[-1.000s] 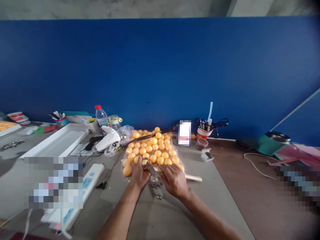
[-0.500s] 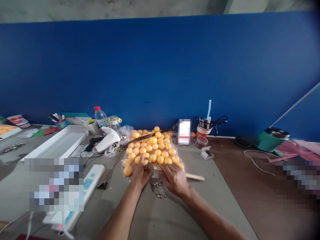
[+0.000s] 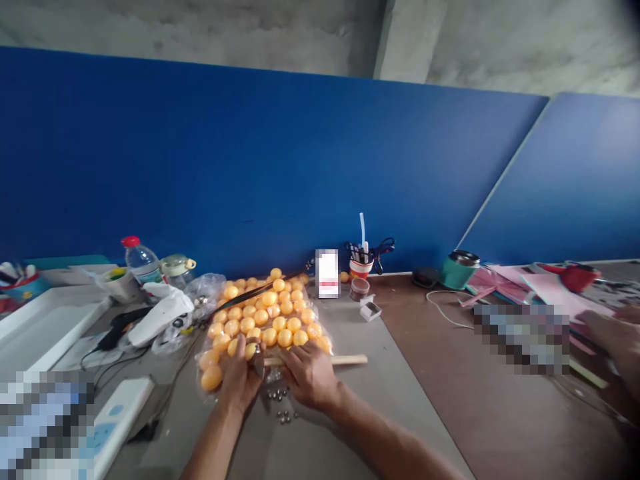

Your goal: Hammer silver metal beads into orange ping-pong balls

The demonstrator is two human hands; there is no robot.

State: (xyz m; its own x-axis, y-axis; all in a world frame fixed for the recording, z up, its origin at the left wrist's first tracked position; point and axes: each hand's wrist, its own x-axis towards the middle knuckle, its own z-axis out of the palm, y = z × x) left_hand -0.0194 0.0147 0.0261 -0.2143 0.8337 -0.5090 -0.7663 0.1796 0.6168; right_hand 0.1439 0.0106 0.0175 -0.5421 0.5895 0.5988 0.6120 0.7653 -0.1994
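Many orange balls [image 3: 271, 337] lie in a clear plastic bag on the grey table. At the bag's near edge, my left hand [image 3: 240, 373] is closed round a small dark piece [image 3: 258, 362] beside an orange ball, its exact shape unclear. A pale wooden stick [image 3: 350, 360] runs rightward from that piece. My right hand [image 3: 310, 375] wraps over the stick, fingers pressed together. Several small shiny metal balls [image 3: 284, 417] rest on the table just below my hands. Across the bag lies a black strap [image 3: 245, 295].
A power strip [image 3: 117, 417], white tray [image 3: 55, 327] and bottle [image 3: 143, 260] are at left. Behind right stand a pen cup [image 3: 361, 268] and small open box [image 3: 371, 310]. Another person's hand [image 3: 613, 340] is at far right, near pink sheets [image 3: 560, 293].
The camera view has turned right, so the table's things sit further left. Another person's hand now shows at the far right. Both my hands keep their hold.
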